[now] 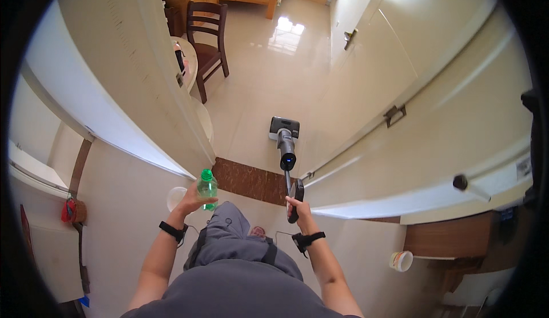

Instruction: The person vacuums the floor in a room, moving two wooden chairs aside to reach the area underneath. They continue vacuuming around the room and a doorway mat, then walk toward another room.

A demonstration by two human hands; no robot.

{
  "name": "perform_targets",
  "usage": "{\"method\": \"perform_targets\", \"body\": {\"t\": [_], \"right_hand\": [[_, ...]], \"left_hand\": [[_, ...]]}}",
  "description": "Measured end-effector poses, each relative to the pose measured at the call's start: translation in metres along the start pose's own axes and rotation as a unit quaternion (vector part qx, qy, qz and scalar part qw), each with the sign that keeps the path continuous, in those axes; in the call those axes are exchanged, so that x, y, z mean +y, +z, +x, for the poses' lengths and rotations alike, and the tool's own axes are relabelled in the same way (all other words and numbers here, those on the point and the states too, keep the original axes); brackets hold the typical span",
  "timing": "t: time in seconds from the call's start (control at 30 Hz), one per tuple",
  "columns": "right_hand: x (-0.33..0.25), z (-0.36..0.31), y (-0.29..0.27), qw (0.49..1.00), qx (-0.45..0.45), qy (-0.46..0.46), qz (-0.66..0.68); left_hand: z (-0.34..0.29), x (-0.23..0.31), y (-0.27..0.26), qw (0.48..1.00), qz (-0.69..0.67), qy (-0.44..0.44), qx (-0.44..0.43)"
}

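My left hand (193, 199) is wrapped round a clear plastic bottle (207, 188) with a green cap, held upright in front of my left thigh. Liquid inside cannot be made out. In my right hand (299, 209) is the handle of an upright floor cleaner (287, 153), dark grey and black. Its thin stick runs forward over the brown doorway threshold (249, 180), and the wide head rests flat on the tiled floor beyond. A small blue light glows on top of its body. Both wrists wear black straps with thin cables.
An open door (394, 38) stands to the right of the doorway. Beyond it on the left are a dark wooden chair (207, 41) and a round table (187, 55). A white tub (401, 261) sits near a brown cabinet (446, 235); a white bowl-like container (176, 198) is beside my left hand.
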State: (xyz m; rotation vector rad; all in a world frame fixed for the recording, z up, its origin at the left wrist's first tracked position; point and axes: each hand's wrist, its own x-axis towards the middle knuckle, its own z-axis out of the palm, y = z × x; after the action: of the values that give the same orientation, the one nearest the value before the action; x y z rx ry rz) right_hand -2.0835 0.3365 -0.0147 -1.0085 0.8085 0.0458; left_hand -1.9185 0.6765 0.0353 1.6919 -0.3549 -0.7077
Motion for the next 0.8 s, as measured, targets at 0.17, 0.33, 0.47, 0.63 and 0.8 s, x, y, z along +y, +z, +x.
{"method": "perform_targets", "body": {"t": [0.17,0.33,0.47,0.63,0.8], "right_hand": [[-0.051,0.105,0.009,0.999,0.004,0.042,0.027],[-0.118,0.181,0.043,0.998,-0.038,0.042,0.025],[-0.177,0.226,0.089,0.986,-0.053,0.122,0.104],[-0.252,0.295,0.141,0.993,-0.064,-0.023,-0.092],[-0.316,0.365,0.139,0.986,-0.128,-0.026,-0.102]], "left_hand": [[0.061,0.039,-0.020,1.000,0.000,-0.026,0.007],[0.180,0.060,-0.029,0.984,-0.115,-0.024,-0.136],[0.303,0.097,0.003,0.940,-0.140,-0.096,-0.297],[0.426,0.153,0.026,0.908,-0.143,-0.087,-0.383],[0.527,0.164,0.022,0.915,-0.207,-0.096,-0.334]]}}
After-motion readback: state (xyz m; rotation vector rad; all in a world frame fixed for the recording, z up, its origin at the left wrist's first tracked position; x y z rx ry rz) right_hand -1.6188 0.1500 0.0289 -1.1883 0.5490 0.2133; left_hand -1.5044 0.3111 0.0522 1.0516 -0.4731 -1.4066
